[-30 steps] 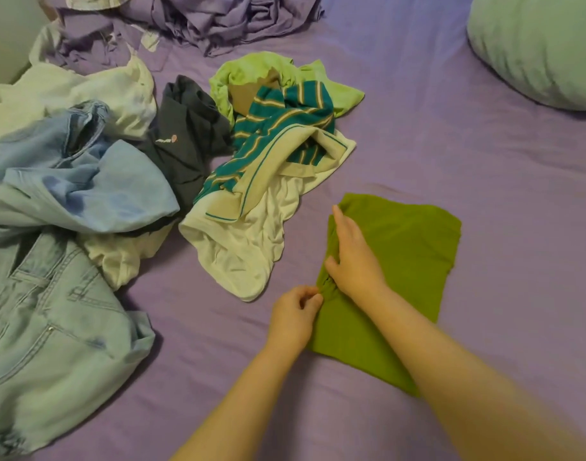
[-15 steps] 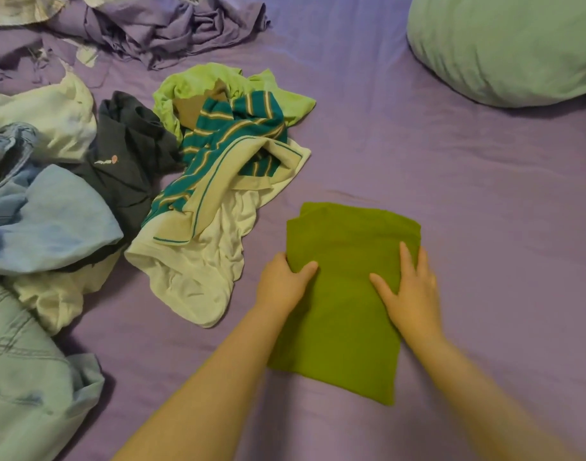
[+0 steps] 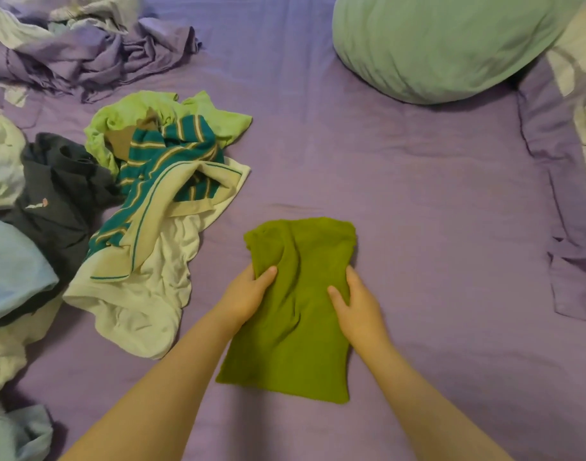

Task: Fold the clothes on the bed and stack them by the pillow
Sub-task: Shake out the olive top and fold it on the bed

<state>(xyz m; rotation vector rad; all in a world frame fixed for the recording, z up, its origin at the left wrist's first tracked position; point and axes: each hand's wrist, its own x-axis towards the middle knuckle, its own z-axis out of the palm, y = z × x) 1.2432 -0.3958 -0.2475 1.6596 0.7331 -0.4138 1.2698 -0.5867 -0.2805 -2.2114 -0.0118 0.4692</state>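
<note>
Olive-green folded garment (image 3: 295, 314) lies mid-bed, near front edge. Left hand (image 3: 248, 296) and right hand (image 3: 359, 302) pinch its opposite side edges, likely to lift it flat, fold intact, toward pillow (image 3: 444, 44) at far right corner. Unfolded pile (image 3: 145, 201) waits along left edge.

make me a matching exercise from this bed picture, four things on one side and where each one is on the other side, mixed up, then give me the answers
Things
1. folded olive-green cloth
2. pale green pillow
3. teal shirt with cream stripes
4. crumpled lavender sheet

Places
A. far left corner of the view
B. far right, at the head of the purple bed
C. near centre, gripped at its sides by the left hand and right hand
D. on the heap of unfolded clothes, left of centre

Pairs: 1-C, 2-B, 3-D, 4-A
</note>
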